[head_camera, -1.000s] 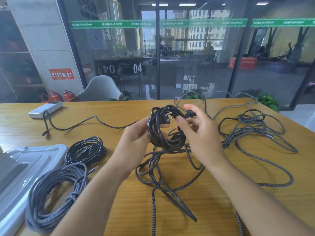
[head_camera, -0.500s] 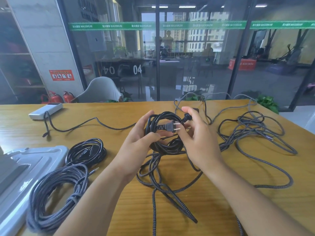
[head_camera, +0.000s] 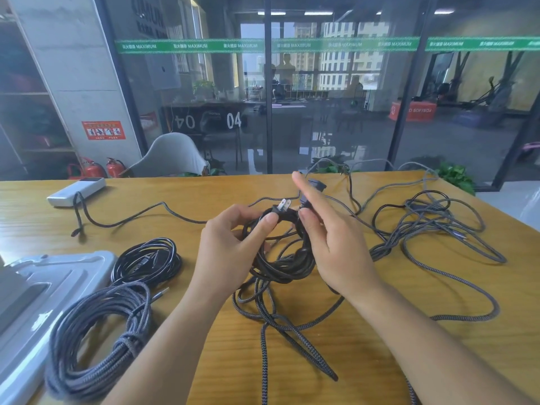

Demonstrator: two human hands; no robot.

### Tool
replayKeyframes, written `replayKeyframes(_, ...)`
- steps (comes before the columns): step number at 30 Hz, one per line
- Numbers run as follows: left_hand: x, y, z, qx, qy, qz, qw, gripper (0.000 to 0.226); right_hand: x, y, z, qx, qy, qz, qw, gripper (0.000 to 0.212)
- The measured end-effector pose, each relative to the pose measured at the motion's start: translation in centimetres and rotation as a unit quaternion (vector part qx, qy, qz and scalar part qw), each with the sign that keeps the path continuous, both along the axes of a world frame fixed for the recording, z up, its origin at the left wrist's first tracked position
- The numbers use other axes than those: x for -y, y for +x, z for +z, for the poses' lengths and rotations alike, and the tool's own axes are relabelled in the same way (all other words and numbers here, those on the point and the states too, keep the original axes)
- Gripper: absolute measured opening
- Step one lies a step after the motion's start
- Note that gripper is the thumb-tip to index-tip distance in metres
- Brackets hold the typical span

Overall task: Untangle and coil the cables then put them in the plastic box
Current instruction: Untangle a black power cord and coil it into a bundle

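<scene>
A wooden tabletop (head_camera: 365,361) with a yellow grain fills the lower half of the view; behind it a glass wall (head_camera: 336,112) with a green strip looks into a dim office, and a grey chair (head_camera: 172,156) and red fire extinguishers (head_camera: 96,169) stand by a concrete pillar at the left. Above the middle of the tabletop the left hand (head_camera: 230,247) grips a black power cord (head_camera: 280,258) wound into loops, thumb pressed on the strands just below its two-pin plug (head_camera: 282,207); the right hand (head_camera: 330,244) pinches the cord's other end between thumb and middle finger, forefinger stretched straight. Loose braided cables (head_camera: 432,229) sprawl to the right and under the hands; a coiled grey cable (head_camera: 96,340) and a coiled black cable (head_camera: 146,261) lie at the left, beside the lid of the plastic box (head_camera: 43,287); a white power bank (head_camera: 76,190) sits at the far left edge.
</scene>
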State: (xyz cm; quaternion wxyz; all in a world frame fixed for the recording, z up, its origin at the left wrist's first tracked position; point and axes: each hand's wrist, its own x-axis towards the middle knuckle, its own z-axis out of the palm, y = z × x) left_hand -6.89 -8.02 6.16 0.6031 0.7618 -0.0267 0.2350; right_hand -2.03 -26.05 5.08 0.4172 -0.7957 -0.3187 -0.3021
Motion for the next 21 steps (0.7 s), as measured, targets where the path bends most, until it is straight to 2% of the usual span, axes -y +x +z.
replayKeyframes(3,0.2,0.0,0.0,0.009,0.018,0.005,1.000,0.017,-0.2,-0.4,0.1,-0.082,0.079,0.049,0.992,0.080)
replayKeyframes(5,0.3,-0.1,0.0,0.010,0.017,0.001,1.000,0.017,-0.2,-0.5,0.5,-0.147,0.141,0.057,0.977,0.083)
replayKeyframes(9,0.9,0.0,-0.4,0.005,0.026,-0.008,1.000,0.022,0.0,0.2,0.7,-0.199,0.157,0.045,0.966,0.022)
replayKeyframes(12,1.5,0.1,-0.7,-0.008,0.021,-0.034,0.999,0.025,-0.3,0.2,0.4,-0.188,0.128,0.045,0.973,0.005)
replayKeyframes(16,1.7,0.3,-0.9,0.008,0.009,-0.024,1.000,0.022,-0.4,-0.5,0.8,-0.190,0.123,0.046,0.973,0.023)
replayKeyframes(18,1.5,0.3,-0.9,0.027,0.004,0.006,1.000,0.019,-0.5,-0.8,0.9,-0.197,0.131,0.072,0.969,0.024)
replayKeyframes(21,1.4,0.3,-0.7,0.034,-0.017,0.024,0.999,0.026,-1.4,-1.6,0.7,-0.165,0.125,0.064,0.976,0.052)
